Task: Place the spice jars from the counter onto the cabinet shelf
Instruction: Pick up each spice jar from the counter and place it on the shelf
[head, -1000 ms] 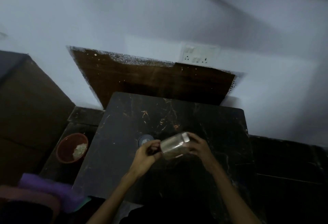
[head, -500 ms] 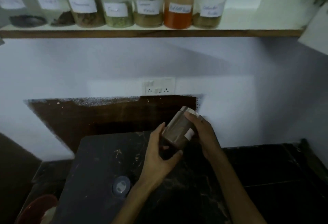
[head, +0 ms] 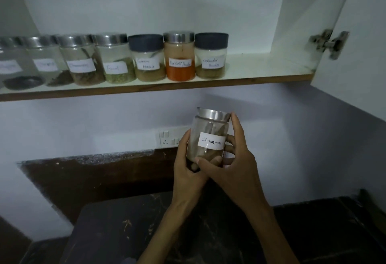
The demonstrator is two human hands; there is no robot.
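A glass spice jar [head: 210, 130] with a silver lid and a white label reading "Cinnamon" is held upright in mid-air, below the cabinet shelf [head: 261, 67]. My left hand [head: 187, 167] wraps its lower left side and base. My right hand [head: 234, 165] grips its right side, forefinger up at the lid. Several labelled spice jars stand in a row on the shelf, ending at a dark-lidded jar [head: 211, 55] on the right, next to a red powder jar [head: 179, 55].
Bare shelf space lies right of the dark-lidded jar. The open cabinet door [head: 355, 40] with its hinge [head: 330, 43] stands at the right. A wall switch plate [head: 169, 139] sits behind the jar. The dark stone counter [head: 129, 230] lies below.
Both hands have lifted the jar from above the counter and turned it from tilted to upright. My view has risen, so the shelf and its jars fill the upper half.
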